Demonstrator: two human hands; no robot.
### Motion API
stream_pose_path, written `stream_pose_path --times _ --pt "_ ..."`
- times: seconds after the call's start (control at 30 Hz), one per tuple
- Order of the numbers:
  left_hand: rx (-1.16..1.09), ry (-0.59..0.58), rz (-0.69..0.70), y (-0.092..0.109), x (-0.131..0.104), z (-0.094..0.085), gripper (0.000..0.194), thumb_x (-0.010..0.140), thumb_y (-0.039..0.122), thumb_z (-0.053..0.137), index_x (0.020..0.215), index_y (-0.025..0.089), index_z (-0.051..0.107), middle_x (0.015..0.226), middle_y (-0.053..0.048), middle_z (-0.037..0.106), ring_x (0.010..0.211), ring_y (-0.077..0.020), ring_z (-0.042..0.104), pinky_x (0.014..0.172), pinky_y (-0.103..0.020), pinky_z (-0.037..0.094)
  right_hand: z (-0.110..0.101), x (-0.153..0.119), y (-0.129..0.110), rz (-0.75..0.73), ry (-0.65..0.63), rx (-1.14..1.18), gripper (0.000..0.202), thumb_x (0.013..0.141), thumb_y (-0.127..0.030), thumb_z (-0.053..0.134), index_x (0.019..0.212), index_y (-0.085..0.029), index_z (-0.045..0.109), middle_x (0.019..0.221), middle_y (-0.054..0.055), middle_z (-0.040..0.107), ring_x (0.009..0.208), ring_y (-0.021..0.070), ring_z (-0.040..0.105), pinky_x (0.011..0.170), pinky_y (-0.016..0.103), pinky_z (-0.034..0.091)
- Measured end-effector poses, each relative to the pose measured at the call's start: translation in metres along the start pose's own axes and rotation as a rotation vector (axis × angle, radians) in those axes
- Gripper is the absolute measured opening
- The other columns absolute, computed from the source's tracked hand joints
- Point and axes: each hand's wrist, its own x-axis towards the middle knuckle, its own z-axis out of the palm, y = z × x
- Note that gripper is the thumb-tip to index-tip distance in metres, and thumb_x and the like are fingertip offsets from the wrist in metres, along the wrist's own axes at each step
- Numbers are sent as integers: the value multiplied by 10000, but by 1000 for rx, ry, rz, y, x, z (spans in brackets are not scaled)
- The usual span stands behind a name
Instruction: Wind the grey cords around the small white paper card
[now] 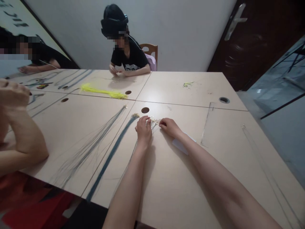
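Note:
My left hand (144, 131) is low over the table with curled fingers closed on a bundle of thin grey strands. Their gold-coloured end pieces (154, 121) show between my hands. My right hand (168, 126) is at the right side of these ends, thumb and fingertips pinched together; whatever lies between them is too small to make out. Left of my left hand lies a thick dark blue-grey bundle of strands (111, 152) with a gold tip cluster. Farther left, a looser grey bundle (95, 146) fans out toward the front edge.
A pale flat piece (183, 144) lies partly under my right forearm. A clear ruler (206, 125) and thin strands (264, 165) lie to the right. Yellow strands (102, 91) lie across the table. Round holes (145, 110) pierce the tabletop. Other people sit left and opposite; a person's arm (21, 136) is close.

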Motion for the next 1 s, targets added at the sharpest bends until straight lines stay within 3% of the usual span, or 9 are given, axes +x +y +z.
stream_pose_path --times 0.1,0.23,0.37,0.47,0.6,0.8,1.0 --pt "18 43 -5 10 2 -16 343 898 348 324 1111 160 517 1219 -108 528 1176 -213 440 993 -393 328 -1 2 0 31 -4 9 75 754 -178 539 735 -175 612 775 25 638 724 135 547 668 239 383" --pt "201 -73 8 21 -13 -43 503 889 453 295 1268 143 409 1365 -143 392 1285 -253 326 1043 -458 265 -4 2 0 85 -13 27 97 757 -205 523 741 -170 613 773 25 647 709 132 561 632 229 388" --pt "498 -305 14 14 -66 -61 645 872 525 261 1369 114 263 1442 -134 249 1348 -278 183 1071 -500 195 -8 2 -1 120 -34 34 98 742 -207 527 733 -167 616 759 27 648 695 134 564 612 228 387" --pt "676 -430 -12 -3 -115 -70 691 865 546 232 1362 68 279 1451 -139 210 1354 -294 149 1080 -509 164 -11 1 0 141 -45 34 98 734 -200 525 734 -168 618 760 27 649 693 131 566 604 223 387" --pt "789 -451 -28 -23 -156 -83 727 857 560 206 1362 41 271 1456 -147 172 1359 -302 118 1083 -515 139 -19 5 2 175 -41 12 98 727 -208 532 738 -171 623 749 26 645 673 130 562 575 218 380" --pt "806 -427 -65 -33 -174 -93 743 853 556 218 1375 27 217 1466 -148 117 1361 -297 103 1087 -504 142 -44 18 15 267 7 -22 75 706 -192 567 732 -160 629 719 35 649 624 121 575 572 216 402" --pt "790 -399 -62 -35 -179 -91 757 849 566 209 1382 30 191 1468 -141 112 1364 -289 93 1092 -491 129 -96 33 32 382 164 -51 102 726 -198 569 773 -130 629 676 51 650 566 110 584 542 207 422"
